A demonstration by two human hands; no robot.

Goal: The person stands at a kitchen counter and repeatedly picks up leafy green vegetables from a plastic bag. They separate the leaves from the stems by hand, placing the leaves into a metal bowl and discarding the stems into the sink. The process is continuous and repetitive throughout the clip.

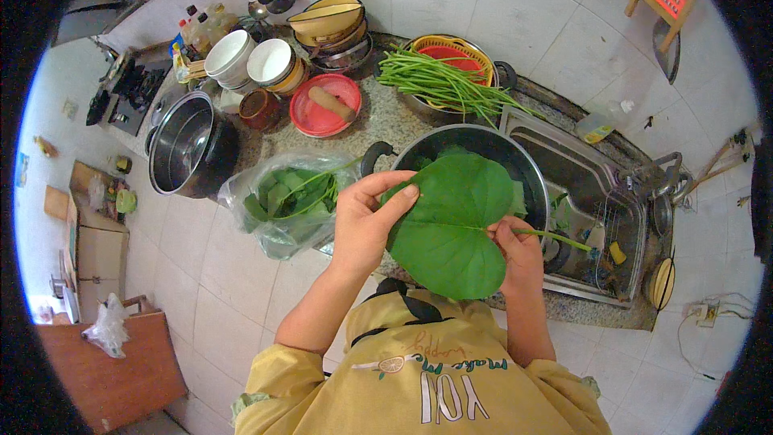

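A broad, heart-shaped green leaf [451, 217] is held up in front of me over the rim of a large dark pot [533, 165]. My left hand [372, 213] pinches the leaf's left edge between thumb and fingers. At the notch where the stem joins, my right hand [518, 251] grips the leaf stem [564, 240], which sticks out to the right. More green leaves lie inside the pot, partly hidden behind the held leaf. Left of the pot, a clear plastic bag [278, 243] holds further leaves with long stems.
A steel sink [592, 274] with a tap [664, 177] adjoins the pot on the right. Long green stalks [451, 84] lie across a yellow basket behind it. A red plate [326, 122], white bowls [270, 60] and a deep black pot [193, 145] stand on the left counter.
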